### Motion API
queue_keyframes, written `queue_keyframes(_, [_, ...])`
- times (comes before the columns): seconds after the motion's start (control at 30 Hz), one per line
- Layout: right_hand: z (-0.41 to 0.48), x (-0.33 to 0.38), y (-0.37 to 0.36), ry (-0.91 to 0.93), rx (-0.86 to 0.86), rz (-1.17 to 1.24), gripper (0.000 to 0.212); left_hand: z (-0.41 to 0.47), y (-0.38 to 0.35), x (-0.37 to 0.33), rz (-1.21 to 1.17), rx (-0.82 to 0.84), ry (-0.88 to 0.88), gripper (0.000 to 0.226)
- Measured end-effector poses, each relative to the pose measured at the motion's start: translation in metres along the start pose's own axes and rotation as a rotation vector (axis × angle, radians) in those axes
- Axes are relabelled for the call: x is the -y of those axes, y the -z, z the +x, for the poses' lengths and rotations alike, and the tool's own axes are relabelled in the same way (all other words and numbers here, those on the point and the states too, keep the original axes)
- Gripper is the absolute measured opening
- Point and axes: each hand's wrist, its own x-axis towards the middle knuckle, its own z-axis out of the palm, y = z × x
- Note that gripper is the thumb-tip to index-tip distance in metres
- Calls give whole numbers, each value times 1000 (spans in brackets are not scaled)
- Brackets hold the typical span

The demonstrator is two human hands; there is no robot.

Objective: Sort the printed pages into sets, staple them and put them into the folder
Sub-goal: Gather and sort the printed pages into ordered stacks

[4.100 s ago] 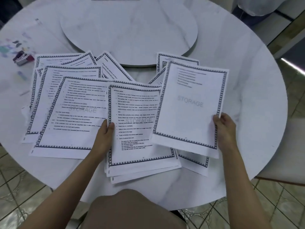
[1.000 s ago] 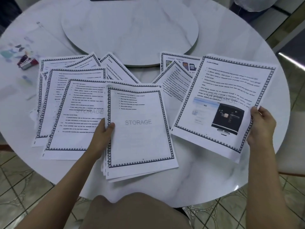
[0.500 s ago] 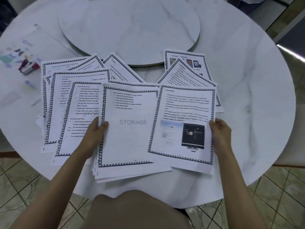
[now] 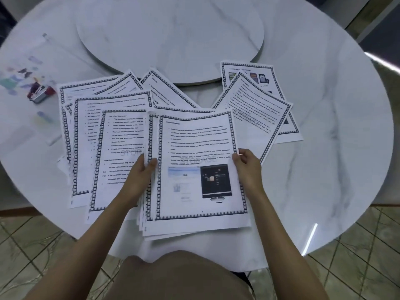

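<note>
Printed pages with dark patterned borders lie fanned over the round white table (image 4: pixel 324 148). A page showing a monitor picture (image 4: pixel 199 165) tops the near stack (image 4: pixel 194 230) in front of me. My right hand (image 4: pixel 246 165) pinches that page's right edge. My left hand (image 4: pixel 140 172) grips the left edge of the stack, thumb on top. Overlapping pages (image 4: pixel 108 126) spread to the left; two pages (image 4: pixel 257 105) lie at the right. A small red and silver stapler (image 4: pixel 40 94) rests at far left. A clear plastic folder (image 4: pixel 26 83) lies under it.
A raised round turntable (image 4: pixel 171 37) fills the table's middle, behind the pages. The table's near edge runs just under the stack. Tiled floor shows below, and a chair seat at the right edge (image 4: pixel 387 191).
My right hand carried the monitor-picture page from the right side leftward and laid it on the near stack, covering the mostly blank STORAGE page. My left hand stayed on the stack's left edge.
</note>
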Motion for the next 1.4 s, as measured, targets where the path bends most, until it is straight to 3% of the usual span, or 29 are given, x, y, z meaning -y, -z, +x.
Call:
queue_keyframes(0.17, [0,7,-20,38,24,-63,20,6,8,4,76,11,-19,41])
queue_keyframes(0.33, [19,6,3,40,-98,-73,19,11,22,2,120,11,0,49])
queue_keyframes(0.47, [40,-1,37,129,-205,-382,25,15,30,3,148,-31,19,54])
queue_keyframes(0.57, [53,-6,52,66,-182,-559,36,14,31,4,155,-49,24,47])
queue_keyframes(0.7, [61,-14,62,16,-181,-702,48,10,25,4,176,-76,44,56])
queue_keyframes(0.9, [73,-19,83,3,-189,-714,50,4,9,6,160,-91,33,56])
queue_keyframes(1.03, [84,-23,105,-17,-191,-714,47,0,-4,6,152,-125,2,45])
queue_keyframes(1.4, [108,-40,162,-62,-269,-656,43,-6,-24,4,138,-155,17,48])
